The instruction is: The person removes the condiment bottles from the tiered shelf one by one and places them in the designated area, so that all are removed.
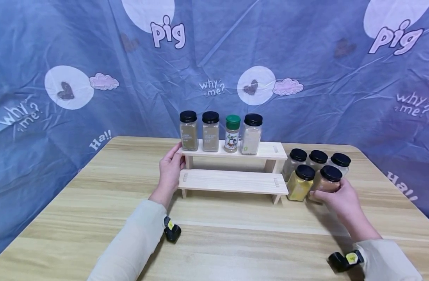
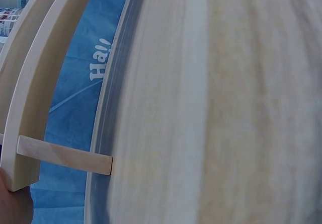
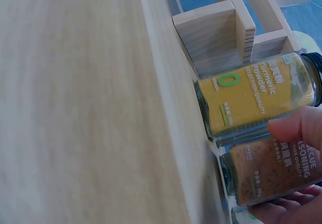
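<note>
A two-step wooden rack (image 1: 232, 181) stands on the table, with several spice jars on its upper shelf. My left hand (image 1: 169, 169) holds the left end of that upper shelf; in the left wrist view only part of the hand (image 2: 15, 206) shows. At the right, my right hand (image 1: 344, 199) grips a barbecue seasoning jar (image 3: 271, 168) with reddish-brown contents and a black lid, thumb on one side and fingers on the other. The jar is upright, beside a yellow turmeric powder jar (image 3: 251, 95). Whether its base touches the table I cannot tell.
Behind the gripped jar stand several more black-lidded jars (image 1: 318, 158), close to the rack's right end. On the upper shelf, a green-capped bottle (image 1: 232, 134) stands among black-lidded jars (image 1: 210, 132). A blue printed cloth (image 1: 214, 50) hangs behind the table (image 1: 235, 242).
</note>
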Motion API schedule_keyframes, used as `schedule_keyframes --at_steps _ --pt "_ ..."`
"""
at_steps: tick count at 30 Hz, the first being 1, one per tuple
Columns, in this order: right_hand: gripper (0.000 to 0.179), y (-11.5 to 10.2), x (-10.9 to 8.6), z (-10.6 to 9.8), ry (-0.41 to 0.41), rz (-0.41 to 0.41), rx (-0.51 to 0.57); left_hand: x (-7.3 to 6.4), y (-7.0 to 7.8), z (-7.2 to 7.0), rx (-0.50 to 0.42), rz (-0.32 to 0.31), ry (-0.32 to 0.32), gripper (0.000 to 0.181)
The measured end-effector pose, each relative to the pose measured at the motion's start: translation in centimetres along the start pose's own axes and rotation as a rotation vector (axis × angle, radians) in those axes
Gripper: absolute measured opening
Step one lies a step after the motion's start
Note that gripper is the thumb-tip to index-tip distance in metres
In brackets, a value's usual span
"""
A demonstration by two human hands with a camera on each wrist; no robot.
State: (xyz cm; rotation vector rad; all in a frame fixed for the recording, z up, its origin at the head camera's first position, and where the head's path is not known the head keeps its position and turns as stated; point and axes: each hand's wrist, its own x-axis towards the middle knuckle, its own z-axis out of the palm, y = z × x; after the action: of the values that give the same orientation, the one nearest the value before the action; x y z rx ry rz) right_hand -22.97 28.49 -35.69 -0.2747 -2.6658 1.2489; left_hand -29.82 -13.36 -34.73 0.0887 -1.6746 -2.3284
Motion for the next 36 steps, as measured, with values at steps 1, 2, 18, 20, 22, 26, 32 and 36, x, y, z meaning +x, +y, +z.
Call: schedule_keyframes --at_steps 1,2,18,20,22,26,32,36 --pt "0.066 0.01 0.0 0.03 -0.001 0.003 -0.005 -0.03 -0.01 -0.01 0.0 0.006 -0.003 0.037" --pt "0.067 0.05 0.02 0.03 -0.005 0.005 -0.009 -0.05 -0.02 -0.01 0.004 0.014 -0.003 0.037" --pt "0.07 0.75 0.21 0.47 0.011 0.017 -0.018 0.09 -0.29 -0.06 -0.002 0.004 -0.008 0.037" --pt "0.07 0.85 0.24 0.46 0.01 0.02 -0.023 0.05 -0.29 -0.04 -0.001 0.003 -0.006 0.037" --pt "0.07 0.92 0.27 0.47 0.005 0.028 -0.029 -0.03 -0.28 0.01 -0.004 0.004 -0.004 0.037" --pt "0.071 0.91 0.39 0.51 -0.014 0.03 -0.03 -0.03 -0.29 0.07 -0.003 0.006 0.0 0.037" --pt "0.067 0.53 0.67 0.3 -0.081 0.009 -0.008 0.1 -0.14 0.02 0.012 -0.001 0.012 0.036" --pt "0.055 0.22 0.83 -0.33 -0.146 -0.043 0.061 0.15 -0.07 -0.02 0.021 -0.008 0.01 0.036"
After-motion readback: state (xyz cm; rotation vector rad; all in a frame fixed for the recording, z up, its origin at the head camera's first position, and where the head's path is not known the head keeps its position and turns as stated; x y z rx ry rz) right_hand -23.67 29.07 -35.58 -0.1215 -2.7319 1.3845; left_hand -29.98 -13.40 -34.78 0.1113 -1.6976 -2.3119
